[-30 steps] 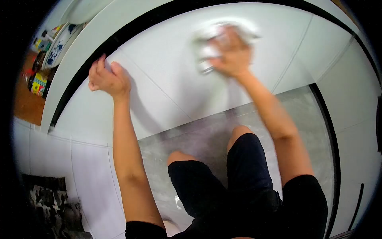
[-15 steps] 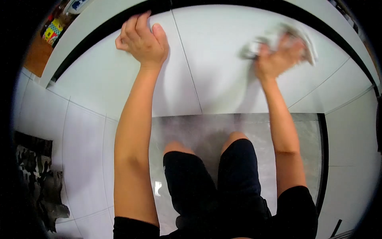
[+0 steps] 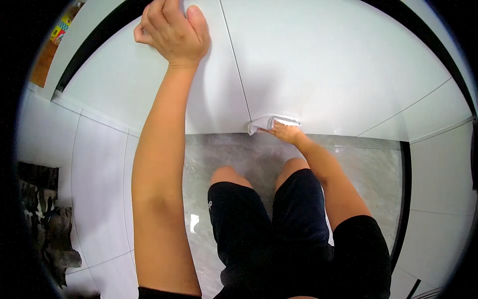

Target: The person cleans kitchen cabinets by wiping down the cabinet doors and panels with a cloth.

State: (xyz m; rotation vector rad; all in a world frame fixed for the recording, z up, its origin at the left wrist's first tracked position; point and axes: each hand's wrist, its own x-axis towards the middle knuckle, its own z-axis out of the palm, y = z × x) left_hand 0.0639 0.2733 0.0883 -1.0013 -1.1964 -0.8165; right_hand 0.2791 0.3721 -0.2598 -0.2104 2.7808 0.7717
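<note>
My left hand (image 3: 174, 32) rests against the upper part of a white cabinet front (image 3: 308, 60), near its dark top gap. Its thumb stands apart and its fingers are loosely bent, with nothing visible in them. Low down on the same front, just above the floor, my right hand (image 3: 286, 131) has a white cloth (image 3: 261, 122) with a grey band. The cloth is bunched and pressed against the panel by the lower edge, right of the vertical seam between two doors. Part of the right fingers is hidden by the cloth.
Grey shiny floor tiles (image 3: 373, 174) lie below the cabinet, around my knees. A white tiled surface (image 3: 99, 174) is on the left, with a camouflage-patterned fabric (image 3: 42, 199) beyond it. A black strip (image 3: 406, 189) edges the floor on the right.
My right hand has brought the cloth down and left, from the upper right of the cabinet front to its lower edge. My left hand stays in place on the panel, while the view has shifted slightly.
</note>
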